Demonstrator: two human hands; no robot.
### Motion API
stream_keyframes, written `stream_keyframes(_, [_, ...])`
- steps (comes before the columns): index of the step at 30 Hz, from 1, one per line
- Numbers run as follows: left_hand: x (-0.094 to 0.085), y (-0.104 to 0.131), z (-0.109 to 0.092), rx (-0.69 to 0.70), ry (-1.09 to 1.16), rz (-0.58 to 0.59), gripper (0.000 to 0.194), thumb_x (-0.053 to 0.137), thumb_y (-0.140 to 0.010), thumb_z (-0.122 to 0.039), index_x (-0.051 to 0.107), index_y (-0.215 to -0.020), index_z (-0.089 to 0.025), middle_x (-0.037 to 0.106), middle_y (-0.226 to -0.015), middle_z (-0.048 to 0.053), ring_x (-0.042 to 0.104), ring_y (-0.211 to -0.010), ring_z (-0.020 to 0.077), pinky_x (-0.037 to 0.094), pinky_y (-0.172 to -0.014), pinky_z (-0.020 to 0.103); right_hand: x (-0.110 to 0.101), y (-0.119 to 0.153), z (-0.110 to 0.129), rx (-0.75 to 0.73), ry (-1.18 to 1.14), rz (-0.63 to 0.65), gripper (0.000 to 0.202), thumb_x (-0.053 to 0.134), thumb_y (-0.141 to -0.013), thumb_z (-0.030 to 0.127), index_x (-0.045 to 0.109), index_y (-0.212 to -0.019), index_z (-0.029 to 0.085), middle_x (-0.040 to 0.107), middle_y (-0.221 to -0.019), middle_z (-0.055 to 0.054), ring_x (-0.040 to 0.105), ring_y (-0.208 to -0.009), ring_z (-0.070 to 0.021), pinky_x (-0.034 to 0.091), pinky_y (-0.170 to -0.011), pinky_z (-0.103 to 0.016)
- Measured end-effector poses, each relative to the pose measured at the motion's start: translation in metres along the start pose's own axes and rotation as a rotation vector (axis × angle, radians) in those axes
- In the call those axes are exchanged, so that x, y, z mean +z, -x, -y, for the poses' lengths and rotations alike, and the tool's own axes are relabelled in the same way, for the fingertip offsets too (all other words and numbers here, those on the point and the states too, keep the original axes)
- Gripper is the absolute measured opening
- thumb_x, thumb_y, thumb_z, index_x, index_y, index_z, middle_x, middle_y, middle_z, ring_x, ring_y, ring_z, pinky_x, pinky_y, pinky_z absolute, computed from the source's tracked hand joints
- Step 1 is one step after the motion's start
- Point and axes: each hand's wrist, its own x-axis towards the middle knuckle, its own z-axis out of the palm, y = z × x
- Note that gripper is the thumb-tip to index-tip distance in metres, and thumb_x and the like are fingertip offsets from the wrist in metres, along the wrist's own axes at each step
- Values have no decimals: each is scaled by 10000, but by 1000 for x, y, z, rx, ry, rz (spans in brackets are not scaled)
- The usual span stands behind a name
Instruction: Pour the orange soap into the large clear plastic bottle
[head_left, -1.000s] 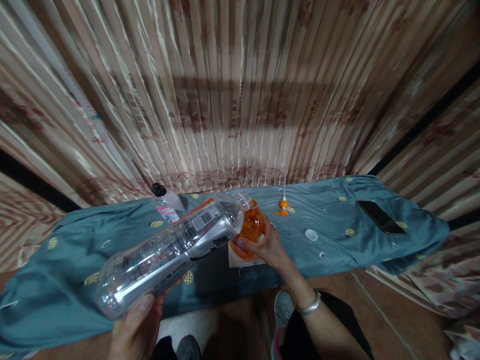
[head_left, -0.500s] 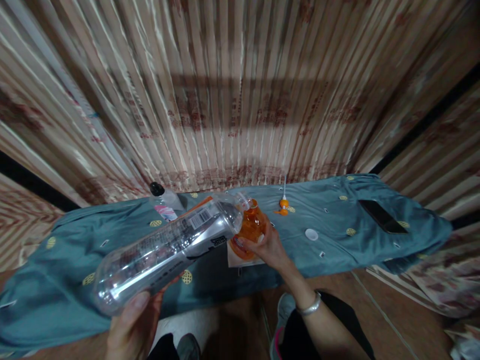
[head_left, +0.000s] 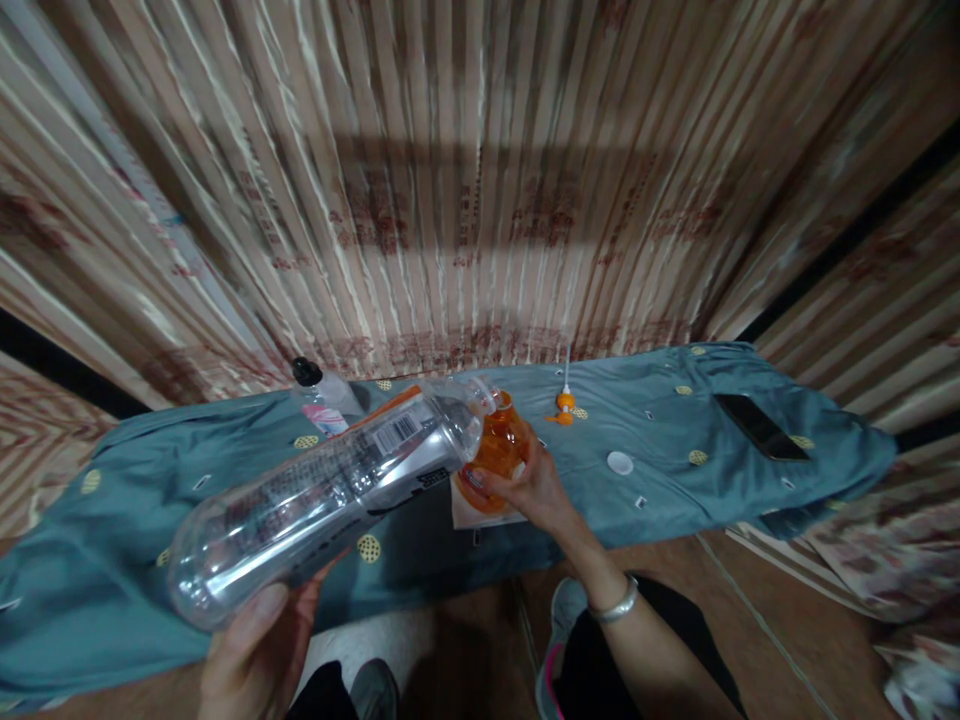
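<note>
A large clear plastic bottle (head_left: 322, 500) with a silver label lies tilted in my left hand (head_left: 262, 640), whose fingers wrap its lower side. Its neck points right, at the mouth of an orange translucent bottle (head_left: 499, 445). My right hand (head_left: 536, 485) is closed round the right side of that orange bottle, which stands over a pale flat sheet (head_left: 472, 515). Whether liquid passes between the two mouths is too small to tell. Behind them on the cloth lies an orange pump head (head_left: 565, 408) with a thin tube.
A blue-green cloth (head_left: 255, 450) covers the long table. A clear bottle with a black cap (head_left: 326, 400) is at the back left. A white round lid (head_left: 620, 463) and a black phone (head_left: 757, 425) lie to the right. A patterned curtain (head_left: 480, 200) hangs behind.
The big clear bottle's base has shifted slightly left and its neck sits a little closer over the orange bottle's mouth. Both hands keep their hold. The whole view has moved slightly.
</note>
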Motion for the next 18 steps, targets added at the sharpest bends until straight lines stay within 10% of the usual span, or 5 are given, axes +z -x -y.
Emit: stream_keyframes(18, [-9,0,-1,-18,5,45,587,1005,-563,-465,799,-1088,-303,785,-1305,30,499,-1520,403,318,-1310,617,1,-1,2,-34,6,-3,744,956,-687,384,630,-1337,232,790,-1313,-116,767,-1231,-336,631,-1089,-500])
